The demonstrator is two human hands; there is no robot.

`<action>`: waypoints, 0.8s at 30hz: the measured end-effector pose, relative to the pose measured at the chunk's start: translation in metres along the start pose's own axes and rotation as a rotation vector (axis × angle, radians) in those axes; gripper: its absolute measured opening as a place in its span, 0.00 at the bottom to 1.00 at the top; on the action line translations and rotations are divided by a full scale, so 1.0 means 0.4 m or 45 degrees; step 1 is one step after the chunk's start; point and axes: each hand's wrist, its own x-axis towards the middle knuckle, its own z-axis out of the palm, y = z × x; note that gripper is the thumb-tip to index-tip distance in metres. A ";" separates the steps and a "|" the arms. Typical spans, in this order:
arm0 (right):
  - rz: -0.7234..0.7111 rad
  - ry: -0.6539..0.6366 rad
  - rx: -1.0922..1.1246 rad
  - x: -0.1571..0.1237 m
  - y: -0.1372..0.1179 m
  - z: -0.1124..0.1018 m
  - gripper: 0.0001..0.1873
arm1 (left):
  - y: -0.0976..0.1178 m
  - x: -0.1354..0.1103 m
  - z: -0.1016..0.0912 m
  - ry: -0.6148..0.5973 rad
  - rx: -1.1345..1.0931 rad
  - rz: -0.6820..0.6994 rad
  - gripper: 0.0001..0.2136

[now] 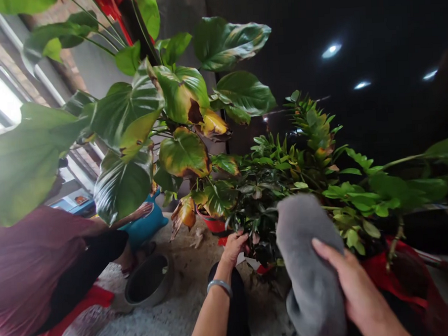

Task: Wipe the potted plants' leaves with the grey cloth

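My right hand grips a grey cloth, which hangs bunched over my fingers in front of the plants. Lower centre, my left hand, with a bracelet at its wrist, reaches into a dark-leaved plant. The fingers of that hand are pinched at a leaf on the plant's left edge; their tips are partly lost among the foliage. Just behind stands a red pot beneath a tall plant with broad leaves, some yellowed and browned at the edges.
At left a person in a dark red top sits on a red stool, one hand by a blue watering can. A dark bucket stands between us. More green plants and a red planter are at right, before a dark reflective wall.
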 end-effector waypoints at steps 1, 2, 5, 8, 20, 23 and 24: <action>-0.103 0.002 0.070 0.016 -0.035 0.017 0.20 | 0.000 -0.001 0.002 0.002 0.001 0.002 0.17; -0.174 -0.008 0.144 0.035 -0.064 0.038 0.18 | 0.000 -0.003 0.005 0.008 0.001 0.004 0.17; -0.047 -0.073 0.256 0.078 -0.078 0.092 0.12 | -0.001 -0.006 0.010 0.023 0.011 -0.007 0.16; 0.284 -0.159 0.109 0.069 0.019 0.086 0.13 | 0.002 -0.011 0.004 0.122 -0.025 -0.031 0.12; 0.136 -0.256 -0.287 -0.012 0.086 0.003 0.20 | 0.052 -0.024 -0.021 0.460 -0.608 0.212 0.22; 0.148 -0.275 -0.388 -0.022 0.088 0.036 0.17 | 0.040 0.003 -0.013 0.461 -0.522 0.174 0.20; 0.146 -0.289 -0.418 -0.030 0.088 0.046 0.15 | 0.035 0.009 -0.014 0.458 -0.492 0.155 0.20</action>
